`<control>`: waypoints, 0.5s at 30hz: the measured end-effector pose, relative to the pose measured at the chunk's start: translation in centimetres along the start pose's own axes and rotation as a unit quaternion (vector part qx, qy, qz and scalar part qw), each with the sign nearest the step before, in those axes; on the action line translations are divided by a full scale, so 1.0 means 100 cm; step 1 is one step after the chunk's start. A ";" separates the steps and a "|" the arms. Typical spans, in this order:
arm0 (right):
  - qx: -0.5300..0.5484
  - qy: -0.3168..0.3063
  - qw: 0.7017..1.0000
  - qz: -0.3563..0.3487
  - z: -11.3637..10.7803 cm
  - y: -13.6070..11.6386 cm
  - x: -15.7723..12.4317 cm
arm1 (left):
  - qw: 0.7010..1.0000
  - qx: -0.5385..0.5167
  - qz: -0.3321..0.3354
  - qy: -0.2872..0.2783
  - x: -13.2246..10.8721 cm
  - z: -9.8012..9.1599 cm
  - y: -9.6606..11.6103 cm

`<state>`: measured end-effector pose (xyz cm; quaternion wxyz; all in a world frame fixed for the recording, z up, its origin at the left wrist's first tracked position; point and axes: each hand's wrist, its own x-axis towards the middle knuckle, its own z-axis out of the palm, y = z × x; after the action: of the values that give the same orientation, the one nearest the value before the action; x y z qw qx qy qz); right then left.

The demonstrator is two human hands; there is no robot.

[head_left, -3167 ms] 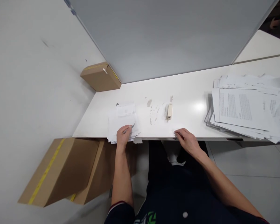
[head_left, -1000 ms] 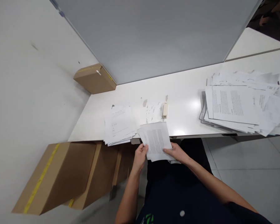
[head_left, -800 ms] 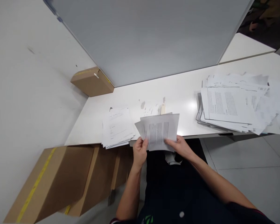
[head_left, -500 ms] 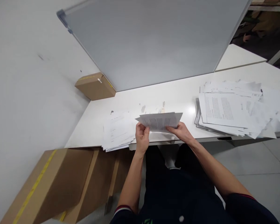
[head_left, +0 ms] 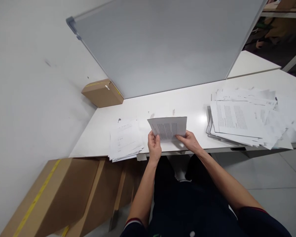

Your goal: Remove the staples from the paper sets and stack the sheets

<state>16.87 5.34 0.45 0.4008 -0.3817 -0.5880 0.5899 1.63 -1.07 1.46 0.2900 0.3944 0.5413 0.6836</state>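
Observation:
Printed paper (head_left: 167, 126) is held up between both hands over the table's front edge, tilted with its text side towards me. At its lower left corner, my left hand (head_left: 155, 146) is closed, thumb in front and fingers behind. My right hand (head_left: 189, 141) pinches the lower right part, its thumb lying on the text. Whether there is one sheet or more I cannot tell. Left of my hands lies a neat paper stack (head_left: 125, 140) on the table. A large, messy paper pile (head_left: 239, 118) spreads over the table's right side.
The white table (head_left: 93, 138) runs along a grey-white board (head_left: 162, 49) standing at its back. A small cardboard box (head_left: 103, 93) sits at the back left corner. Large cardboard boxes (head_left: 54, 197) stand on the floor at left, below the table edge.
The papers, fanned apart at their upper edges before, now line up as one even sheet outline. My left hand has shifted slightly right and my right hand slightly left.

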 end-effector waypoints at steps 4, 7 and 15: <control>-0.010 -0.004 1.000 -0.001 -0.001 0.002 -0.003 | 1.000 0.025 0.002 0.005 0.000 -0.003 -0.009; -0.013 -0.008 1.000 -0.012 -0.001 0.000 -0.004 | 0.999 0.033 -0.002 0.015 -0.001 -0.003 -0.011; -0.030 0.013 0.999 -0.028 -0.006 0.005 -0.003 | 0.999 0.006 0.042 -0.014 -0.003 -0.003 -0.009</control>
<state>17.56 5.34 -0.06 0.4133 -0.3844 -0.6105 0.5556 1.55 -1.24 0.51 0.2660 0.4284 0.5241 0.6863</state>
